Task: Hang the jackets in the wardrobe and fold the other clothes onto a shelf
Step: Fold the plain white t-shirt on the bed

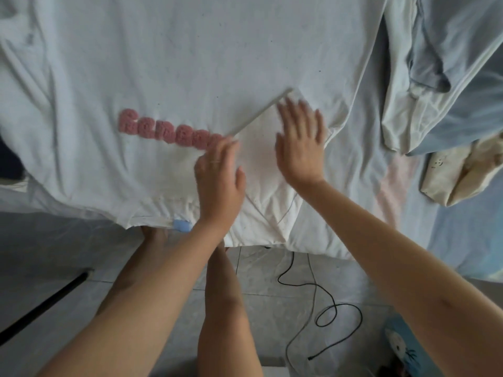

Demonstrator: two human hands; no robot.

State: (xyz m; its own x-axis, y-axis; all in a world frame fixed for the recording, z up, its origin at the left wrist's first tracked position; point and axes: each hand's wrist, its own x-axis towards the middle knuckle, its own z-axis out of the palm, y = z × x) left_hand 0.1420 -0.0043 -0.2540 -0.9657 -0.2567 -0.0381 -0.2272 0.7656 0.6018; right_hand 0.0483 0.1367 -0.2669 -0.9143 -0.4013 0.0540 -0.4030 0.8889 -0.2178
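Now, shirt (168,77): white, spread flat on the bed (462,248) across the centre and upper left of the frame, pink letters (163,129) facing up.
Flap (258,137): one side is turned in over the body, mid-frame.
Left hand (219,183): flat on the flap's lower edge, fingers straight and together, though blurred.
Right hand (299,148): palm down, fingers slightly apart, likely pressing the fold smooth.
Blue garment (449,63): heaped at upper right, probably awaiting folding.
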